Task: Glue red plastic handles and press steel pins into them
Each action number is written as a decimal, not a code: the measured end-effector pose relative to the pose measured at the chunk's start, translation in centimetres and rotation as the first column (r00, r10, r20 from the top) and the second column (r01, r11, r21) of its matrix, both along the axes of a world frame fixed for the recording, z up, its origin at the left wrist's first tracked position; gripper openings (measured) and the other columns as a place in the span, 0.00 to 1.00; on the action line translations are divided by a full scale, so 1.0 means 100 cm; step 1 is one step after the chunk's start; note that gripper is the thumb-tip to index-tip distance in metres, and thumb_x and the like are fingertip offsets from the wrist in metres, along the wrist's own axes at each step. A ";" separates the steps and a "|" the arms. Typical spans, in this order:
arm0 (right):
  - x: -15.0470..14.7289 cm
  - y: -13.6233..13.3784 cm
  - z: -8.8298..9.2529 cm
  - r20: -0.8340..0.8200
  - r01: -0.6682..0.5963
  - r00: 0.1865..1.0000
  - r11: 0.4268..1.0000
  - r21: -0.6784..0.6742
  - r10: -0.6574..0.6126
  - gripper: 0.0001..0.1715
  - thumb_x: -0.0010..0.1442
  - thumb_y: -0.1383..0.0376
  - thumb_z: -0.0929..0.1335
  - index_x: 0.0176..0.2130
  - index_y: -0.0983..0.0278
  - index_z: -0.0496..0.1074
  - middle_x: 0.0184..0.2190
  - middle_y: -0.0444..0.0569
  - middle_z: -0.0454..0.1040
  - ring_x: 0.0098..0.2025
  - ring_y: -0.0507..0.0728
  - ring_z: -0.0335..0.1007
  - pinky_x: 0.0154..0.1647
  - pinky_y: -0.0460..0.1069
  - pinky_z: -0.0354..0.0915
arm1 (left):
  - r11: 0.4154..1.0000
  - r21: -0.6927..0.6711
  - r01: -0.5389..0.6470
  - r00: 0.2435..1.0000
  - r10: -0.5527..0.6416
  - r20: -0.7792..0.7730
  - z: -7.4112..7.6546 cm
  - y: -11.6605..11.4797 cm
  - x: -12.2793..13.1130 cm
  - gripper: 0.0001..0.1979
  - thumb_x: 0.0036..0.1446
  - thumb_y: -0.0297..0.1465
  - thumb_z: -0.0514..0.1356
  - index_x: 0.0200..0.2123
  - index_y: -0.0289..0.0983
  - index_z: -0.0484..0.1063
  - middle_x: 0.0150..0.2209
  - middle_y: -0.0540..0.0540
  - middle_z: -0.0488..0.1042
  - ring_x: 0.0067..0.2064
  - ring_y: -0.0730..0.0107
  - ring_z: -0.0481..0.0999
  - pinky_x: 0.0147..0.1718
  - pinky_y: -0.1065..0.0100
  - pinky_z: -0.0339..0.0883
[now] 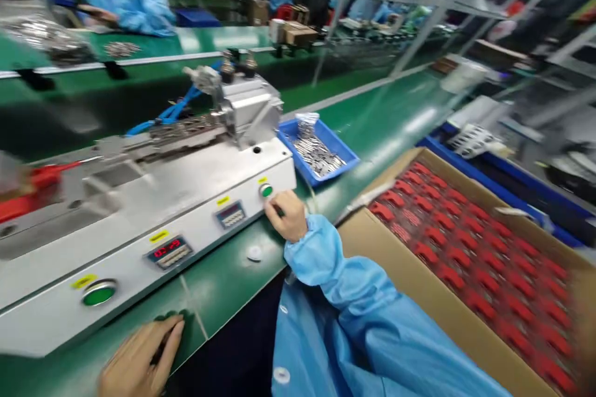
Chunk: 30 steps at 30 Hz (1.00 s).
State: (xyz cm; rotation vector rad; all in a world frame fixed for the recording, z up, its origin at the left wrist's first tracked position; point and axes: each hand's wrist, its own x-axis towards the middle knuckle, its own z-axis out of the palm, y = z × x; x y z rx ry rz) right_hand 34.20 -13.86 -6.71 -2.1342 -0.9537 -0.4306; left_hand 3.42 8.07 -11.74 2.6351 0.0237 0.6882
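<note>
My right hand (287, 216) is curled in a loose fist at the right end of a white bench machine (195, 189). Its fingers are beside a small green push button (266, 190), and I cannot tell whether they touch it. My left hand (142, 356) lies on the green bench (223, 304) in front of the machine, fingers stretched out and holding nothing. Near it is a larger green button (99, 293). A counter with red digits (170, 251) sits between the two buttons. A red part (35, 189), blurred, is at the machine's left end.
A blue bin (321, 152) of small metal pieces stands right of the machine. Farther right, a cardboard box (372, 248) holds rows of red parts (465, 248). Blue air hoses (174, 113) run behind the fixture. Across the line sits a person in blue (144, 3).
</note>
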 end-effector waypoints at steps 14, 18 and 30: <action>0.071 -0.242 0.049 -0.098 0.466 0.728 0.594 -0.655 -0.679 0.33 0.55 0.73 0.69 0.60 0.68 0.73 0.52 0.62 0.77 0.55 0.67 0.74 0.55 0.57 0.71 | 0.999 -0.043 -0.034 0.998 0.032 -0.045 0.010 -0.014 0.024 0.09 0.74 0.37 0.56 0.43 0.43 0.76 0.31 0.51 0.80 0.29 0.65 0.78 0.34 0.64 0.68; 0.079 -0.247 0.026 -0.119 0.448 0.703 0.567 -0.691 -0.701 0.52 0.50 0.73 0.72 0.71 0.70 0.61 0.56 0.64 0.76 0.57 0.67 0.74 0.55 0.55 0.72 | 0.997 -0.062 -0.046 0.999 0.044 -0.027 0.021 -0.020 0.029 0.11 0.75 0.37 0.56 0.41 0.42 0.76 0.30 0.51 0.78 0.29 0.66 0.77 0.34 0.65 0.67; 0.075 -0.229 0.055 0.083 0.698 0.645 0.542 -0.468 -0.760 0.19 0.67 0.62 0.64 0.46 0.70 0.81 0.40 0.65 0.82 0.38 0.64 0.80 0.34 0.53 0.67 | 0.953 -0.262 -0.151 0.988 0.141 -0.058 0.018 -0.029 0.037 0.11 0.74 0.35 0.56 0.41 0.41 0.78 0.32 0.48 0.79 0.33 0.65 0.78 0.37 0.65 0.71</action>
